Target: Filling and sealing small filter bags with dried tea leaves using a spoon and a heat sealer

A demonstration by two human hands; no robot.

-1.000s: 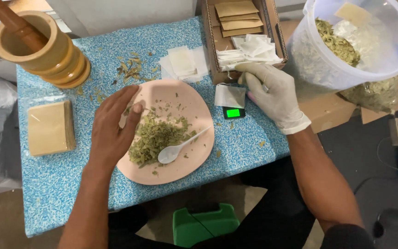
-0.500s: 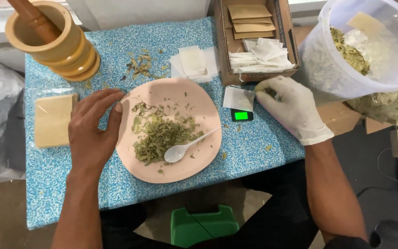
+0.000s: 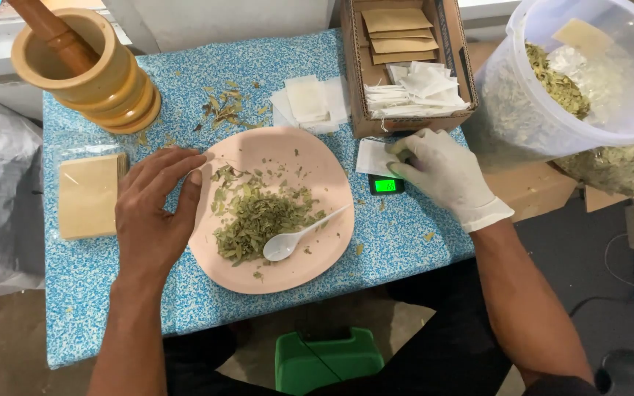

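From the head view, one round pink plate (image 3: 258, 150) held one heap of dried green leaves (image 3: 254, 220) and one white plastic spoon (image 3: 299, 236). The bare left hand (image 3: 152, 213) lay spread, fingers apart, touching the plate's rim. The right hand (image 3: 442, 172), in one white rubbery glove, pinched one flat white sachet (image 3: 372, 156) above one small scale (image 3: 385, 184). Beyond it stood one cardboard box (image 3: 405, 62).

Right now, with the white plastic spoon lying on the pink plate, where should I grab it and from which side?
Take the white plastic spoon by its handle end, which points up and right past the dried leaves toward the pink plate rim. Probably best to come from the right, where the gloved right hand is: that end looks bare and reachable, while the bowl lies lower left beside the leaf pile.
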